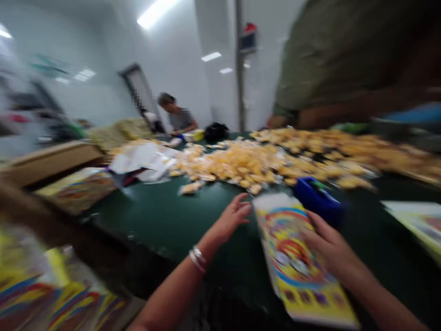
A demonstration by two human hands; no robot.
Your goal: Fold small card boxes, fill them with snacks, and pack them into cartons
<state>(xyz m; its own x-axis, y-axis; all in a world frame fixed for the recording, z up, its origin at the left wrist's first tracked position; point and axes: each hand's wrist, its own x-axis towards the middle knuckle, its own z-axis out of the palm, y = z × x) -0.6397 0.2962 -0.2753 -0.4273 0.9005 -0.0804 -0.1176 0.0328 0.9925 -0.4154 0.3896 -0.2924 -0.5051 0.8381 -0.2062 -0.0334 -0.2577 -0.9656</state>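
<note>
My right hand (327, 243) grips the right side of a yellow printed box (299, 257) with a round, colourful picture on its front. The box leans over the front of the dark green table (155, 216), its pale top end pointing away from me. To its left, my left hand (236, 214) reaches forward over the table, holding nothing, with the fingers apart. Beyond both hands spreads a heap of small yellow pieces in clear wrappers (241, 163). Motion blur hides the finer details.
A blue container (319, 200) stands just behind the box. White sheets (141, 161) and an open carton (55, 161) lie at left. More printed packages (69, 294) are at lower left. One person (179, 117) sits at the far end; another person's sleeve (310, 59) looms at upper right.
</note>
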